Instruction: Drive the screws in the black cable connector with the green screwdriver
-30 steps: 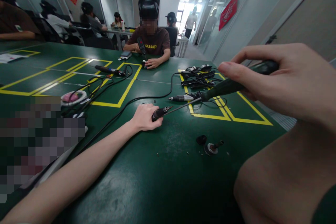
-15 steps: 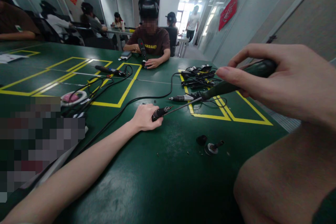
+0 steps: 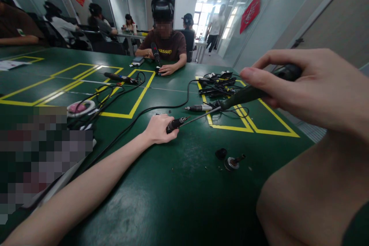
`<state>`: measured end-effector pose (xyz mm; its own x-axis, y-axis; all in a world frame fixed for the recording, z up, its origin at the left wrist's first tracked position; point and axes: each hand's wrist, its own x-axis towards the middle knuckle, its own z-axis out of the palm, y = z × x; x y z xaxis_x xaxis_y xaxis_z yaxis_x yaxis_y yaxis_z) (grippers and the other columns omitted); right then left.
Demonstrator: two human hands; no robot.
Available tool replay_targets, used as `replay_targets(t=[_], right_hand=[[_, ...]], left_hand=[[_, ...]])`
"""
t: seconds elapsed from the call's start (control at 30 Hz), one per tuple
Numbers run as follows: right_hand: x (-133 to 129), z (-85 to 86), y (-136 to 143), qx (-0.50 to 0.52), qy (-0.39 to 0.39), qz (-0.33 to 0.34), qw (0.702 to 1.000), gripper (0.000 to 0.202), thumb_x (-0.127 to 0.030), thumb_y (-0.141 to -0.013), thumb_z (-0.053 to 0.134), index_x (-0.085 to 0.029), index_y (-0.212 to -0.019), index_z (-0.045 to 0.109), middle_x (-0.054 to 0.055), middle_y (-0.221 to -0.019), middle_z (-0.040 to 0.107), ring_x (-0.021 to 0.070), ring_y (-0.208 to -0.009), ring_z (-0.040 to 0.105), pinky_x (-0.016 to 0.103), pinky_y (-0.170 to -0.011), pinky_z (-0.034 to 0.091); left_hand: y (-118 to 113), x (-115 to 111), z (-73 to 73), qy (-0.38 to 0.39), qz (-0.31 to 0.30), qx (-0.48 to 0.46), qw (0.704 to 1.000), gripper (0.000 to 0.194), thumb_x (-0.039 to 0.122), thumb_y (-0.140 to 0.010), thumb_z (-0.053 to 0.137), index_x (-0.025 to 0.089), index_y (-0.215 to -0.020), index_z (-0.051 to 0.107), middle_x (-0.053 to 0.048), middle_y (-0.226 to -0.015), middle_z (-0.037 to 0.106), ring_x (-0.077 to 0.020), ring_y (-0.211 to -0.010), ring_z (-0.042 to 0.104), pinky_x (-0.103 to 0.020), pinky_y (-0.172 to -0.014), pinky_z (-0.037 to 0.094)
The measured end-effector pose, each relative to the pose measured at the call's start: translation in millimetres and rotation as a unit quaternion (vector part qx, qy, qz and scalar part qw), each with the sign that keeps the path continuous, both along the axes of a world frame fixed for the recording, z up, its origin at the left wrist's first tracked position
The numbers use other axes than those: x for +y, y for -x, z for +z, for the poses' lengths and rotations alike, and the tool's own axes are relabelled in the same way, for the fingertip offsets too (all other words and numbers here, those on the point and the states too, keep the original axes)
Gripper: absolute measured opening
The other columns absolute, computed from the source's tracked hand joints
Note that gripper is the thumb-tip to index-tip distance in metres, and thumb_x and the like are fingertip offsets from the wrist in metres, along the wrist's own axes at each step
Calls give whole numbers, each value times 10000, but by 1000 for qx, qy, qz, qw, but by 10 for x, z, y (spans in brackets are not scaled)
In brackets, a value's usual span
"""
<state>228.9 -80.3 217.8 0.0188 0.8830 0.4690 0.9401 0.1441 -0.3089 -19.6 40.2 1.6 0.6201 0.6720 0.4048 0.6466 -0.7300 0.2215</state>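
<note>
My left hand [image 3: 160, 130] is wrapped round a black electric screwdriver [image 3: 174, 125] and rests on the green table [image 3: 138, 203]. Its nose, with a thin bit, points to the upper right. In my right hand [image 3: 314, 84] is a screwdriver [image 3: 245, 95] with a dark green handle and a long thin shaft. That shaft slants down to the left, and its tip meets the side of the electric screwdriver near my left thumb; the exact contact is too small to make out. A black cap [image 3: 221, 153] and a round metal part with a stem [image 3: 231, 163] lie nearer me.
A grey and black electric screwdriver [image 3: 198, 108] lies beside a heap of black cables [image 3: 220, 82]. Another dark corded tool [image 3: 121, 77] lies left within yellow tape, near a white roll [image 3: 81, 107]. Opposite, a co-worker [image 3: 164, 46] holds a black tool. Tiny bits dot the tabletop.
The screwdriver handle and the fingers of my right hand have shifted slightly. My left hand stays in place. A person walking in the background is a little further along.
</note>
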Motion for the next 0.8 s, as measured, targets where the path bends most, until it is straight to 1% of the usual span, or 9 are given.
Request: replay_targets(t=[0.07,0.17,0.23,0.33,0.43,0.53,0.63,0.7,0.8], right_hand=[[-2,9,30,15,3,1,1000,721,-952,-700,522,-247,-718,667,28,-550,567,162,-476,466,338,-458,304],[-10,27,59,34,-15,12,999,586,-846,-666,662,-262,-727,663,39,-637,626,192,-566,527,367,-520,365],[-9,34,60,37,-27,10,999,564,-821,-631,696,-269,-739,654,45,-689,647,208,-617,554,380,-558,387],[3,35,66,29,-29,8,999,637,-882,-610,661,-261,-753,662,57,-745,677,220,-662,589,382,-580,402],[12,31,95,15,-15,-35,999,663,-896,-736,567,-242,-741,672,28,-626,620,179,-563,544,348,-532,350],[13,29,114,18,13,-79,997,458,-670,-865,657,-234,-726,673,-23,-518,533,129,-472,457,319,-498,304],[2,31,94,34,-11,-29,999,235,-454,-792,775,-245,-753,675,-12,-622,616,146,-552,524,325,-525,360],[-9,33,77,40,-30,19,999,244,-473,-730,761,-258,-778,657,9,-698,638,174,-617,557,350,-566,410],[-23,30,69,33,-45,41,998,463,-712,-706,670,-264,-823,640,56,-802,661,221,-697,597,403,-614,463]], left_hand=[[3,0,-5,-1,2,0,1000,316,483,-833,536,203,-755,661,-83,-716,678,-248,-682,664,-329,-630,429],[1,-2,-4,2,4,2,1000,316,479,-831,532,201,-759,661,-87,-723,678,-248,-684,662,-332,-638,428],[-4,-4,1,2,3,3,1000,319,476,-835,522,198,-756,659,-90,-724,680,-247,-683,660,-332,-639,425],[-11,-6,8,0,3,-1,1000,320,473,-841,518,199,-745,654,-88,-718,682,-242,-681,657,-327,-635,418],[-12,-4,10,0,0,0,1000,313,470,-835,526,200,-740,651,-85,-716,681,-240,-679,656,-323,-631,412],[-13,1,2,2,1,2,1000,315,475,-833,526,201,-740,649,-84,-713,681,-244,-679,657,-323,-627,407],[-13,6,-12,1,5,1,1000,328,484,-838,519,198,-742,649,-89,-718,687,-246,-676,658,-326,-627,409],[-11,10,-20,1,5,1,1000,331,482,-841,516,196,-742,650,-91,-718,686,-245,-673,656,-329,-629,413],[-7,12,-19,0,4,3,1000,323,476,-843,524,197,-749,657,-86,-720,683,-241,-676,655,-326,-632,417]])
